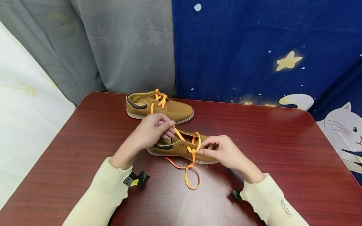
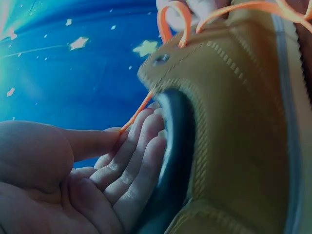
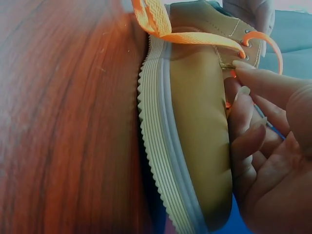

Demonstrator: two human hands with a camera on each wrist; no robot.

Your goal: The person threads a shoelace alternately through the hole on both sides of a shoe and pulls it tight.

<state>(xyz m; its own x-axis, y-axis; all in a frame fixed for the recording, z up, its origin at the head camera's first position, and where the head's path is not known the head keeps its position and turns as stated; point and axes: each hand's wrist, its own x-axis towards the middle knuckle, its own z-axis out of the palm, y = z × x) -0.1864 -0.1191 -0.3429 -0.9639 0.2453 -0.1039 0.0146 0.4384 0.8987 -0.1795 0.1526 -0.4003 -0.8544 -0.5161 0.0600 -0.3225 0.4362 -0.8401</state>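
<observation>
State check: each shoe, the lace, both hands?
near shoe: upright on table, lace loose, not tied
orange lace: one end pulled taut, the other trailing in a loop on the table
far shoe: upright, laced, untouched
left hand: pinches taut lace end
right hand: pinches lace loop at eyelets

R hand (image 3: 265, 161) sits against the toe of a tan shoe (image 3: 200, 131), fingers curled, pinching the orange lace (image 3: 195, 38) by the eyelets. Shoe's ribbed sole (image 3: 163, 161) rests on the red-brown bench (image 3: 63, 122); lace end trails over it.
</observation>
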